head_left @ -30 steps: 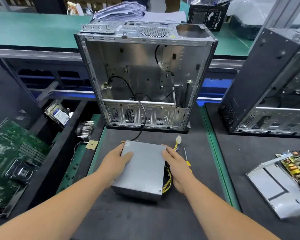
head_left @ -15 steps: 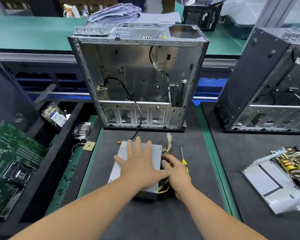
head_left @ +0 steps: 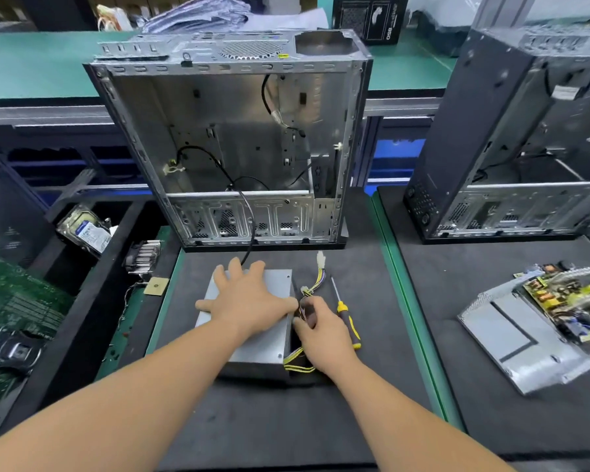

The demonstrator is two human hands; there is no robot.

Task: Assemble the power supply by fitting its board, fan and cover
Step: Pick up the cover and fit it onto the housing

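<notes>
A grey metal power supply box lies on the black mat in front of me. My left hand presses flat on its top cover with the fingers spread. At the box's right side my right hand curls its fingers round the bundle of yellow and black cables that comes out there. More cable ends with white plugs trail off behind the box. A yellow-handled screwdriver lies on the mat just right of my right hand.
An open, empty computer case stands behind the power supply. A second case stands at the right. Another opened power supply with its board lies on the right mat. Left bins hold a motherboard, hard drive and heatsink.
My left hand went from the box's left edge onto its top cover and now presses flat. My right hand slid down the right side onto the cables.
</notes>
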